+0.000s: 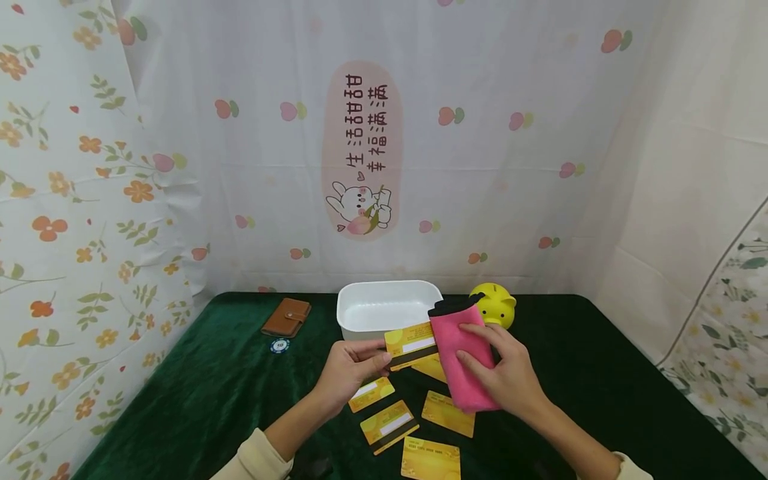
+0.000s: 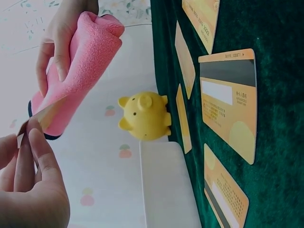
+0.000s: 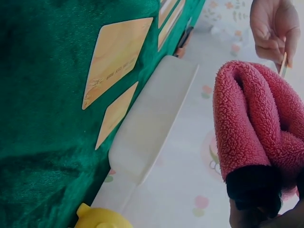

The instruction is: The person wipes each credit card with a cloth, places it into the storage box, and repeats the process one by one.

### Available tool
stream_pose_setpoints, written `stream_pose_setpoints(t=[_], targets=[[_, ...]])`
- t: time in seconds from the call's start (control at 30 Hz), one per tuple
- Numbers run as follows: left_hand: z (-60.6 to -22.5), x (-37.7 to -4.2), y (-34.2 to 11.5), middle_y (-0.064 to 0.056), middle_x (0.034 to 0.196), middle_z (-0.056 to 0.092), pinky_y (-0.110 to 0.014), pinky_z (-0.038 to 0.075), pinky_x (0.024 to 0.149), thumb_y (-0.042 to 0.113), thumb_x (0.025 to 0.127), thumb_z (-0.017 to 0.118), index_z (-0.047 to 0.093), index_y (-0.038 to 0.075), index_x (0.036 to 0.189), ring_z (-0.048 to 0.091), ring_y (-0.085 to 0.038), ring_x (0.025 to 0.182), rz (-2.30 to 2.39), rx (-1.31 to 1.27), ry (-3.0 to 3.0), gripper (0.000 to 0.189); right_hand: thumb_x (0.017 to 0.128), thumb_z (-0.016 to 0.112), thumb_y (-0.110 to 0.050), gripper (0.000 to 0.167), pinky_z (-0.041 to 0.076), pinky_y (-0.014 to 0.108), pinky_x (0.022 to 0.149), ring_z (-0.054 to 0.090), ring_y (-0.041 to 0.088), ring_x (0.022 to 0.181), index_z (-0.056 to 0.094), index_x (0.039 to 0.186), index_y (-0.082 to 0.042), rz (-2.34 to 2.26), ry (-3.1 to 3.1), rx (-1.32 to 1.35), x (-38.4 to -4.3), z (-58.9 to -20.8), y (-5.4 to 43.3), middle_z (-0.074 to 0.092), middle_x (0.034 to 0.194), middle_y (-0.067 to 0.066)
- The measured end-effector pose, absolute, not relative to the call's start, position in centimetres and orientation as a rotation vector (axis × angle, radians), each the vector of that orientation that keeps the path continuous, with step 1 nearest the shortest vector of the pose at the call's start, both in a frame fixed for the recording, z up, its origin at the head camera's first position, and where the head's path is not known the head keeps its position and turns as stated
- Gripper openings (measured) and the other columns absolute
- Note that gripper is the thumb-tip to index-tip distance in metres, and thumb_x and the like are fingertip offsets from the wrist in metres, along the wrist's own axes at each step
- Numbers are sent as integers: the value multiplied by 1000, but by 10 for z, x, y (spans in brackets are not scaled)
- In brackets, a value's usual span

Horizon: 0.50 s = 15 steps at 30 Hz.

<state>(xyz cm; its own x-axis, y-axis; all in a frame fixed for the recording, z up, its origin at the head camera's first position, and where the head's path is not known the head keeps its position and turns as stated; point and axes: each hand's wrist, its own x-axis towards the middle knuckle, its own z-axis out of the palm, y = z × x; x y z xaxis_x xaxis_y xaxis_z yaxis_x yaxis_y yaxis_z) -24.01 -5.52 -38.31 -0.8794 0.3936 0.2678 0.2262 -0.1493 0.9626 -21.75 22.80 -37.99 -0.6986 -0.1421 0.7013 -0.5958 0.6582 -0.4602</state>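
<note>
Printed white drapes (image 1: 264, 167) hang behind a green velvet tablecloth (image 1: 228, 400), and both hands are up and busy above it! Left hand (image 1: 351, 373) pinches a golden bank card (image 1: 411, 346) by its near-left end, thumb against fingers; right hand (image 1: 507, 367) grips a folded pink towel (image 1: 459, 360), hands apart. That card looks light, thin, stiff and probably slick, so edges or a corner seem the safest hold; the plush towel should be soft and floppy, best taken round its middle. Card's long axis runs left to right, tipping up rightward, black stripe along its lower edge, right end at the towel; touching or not, I can't tell. Towel stands steep, black-trimmed end up, leaning slightly left. Loose cards (image 1: 431, 460) lie below, a yellow piggy bank (image 1: 501, 308) beyond.
</note>
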Motion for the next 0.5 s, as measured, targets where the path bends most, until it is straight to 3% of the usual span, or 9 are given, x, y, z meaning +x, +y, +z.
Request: stream_pose_setpoints(t=[0.27,0.5], targets=[[-387,-242,-55,-21,110,71,-29,58,77,10,94,67,64,-11,122,71,-16,82,2187,657,1985,35,75,85,-3,50,57,26,66,60,17,93,66,121,-11,953,-2244,554,-217,-381,232,64,111,5],[-391,-243,-56,-20,113,71,-32,58,79,9,94,68,52,-2,140,71,-19,87,2167,632,1973,50,76,84,-3,49,57,27,67,59,15,92,66,120,-11,973,-2240,558,-216,-382,232,65,112,4]])
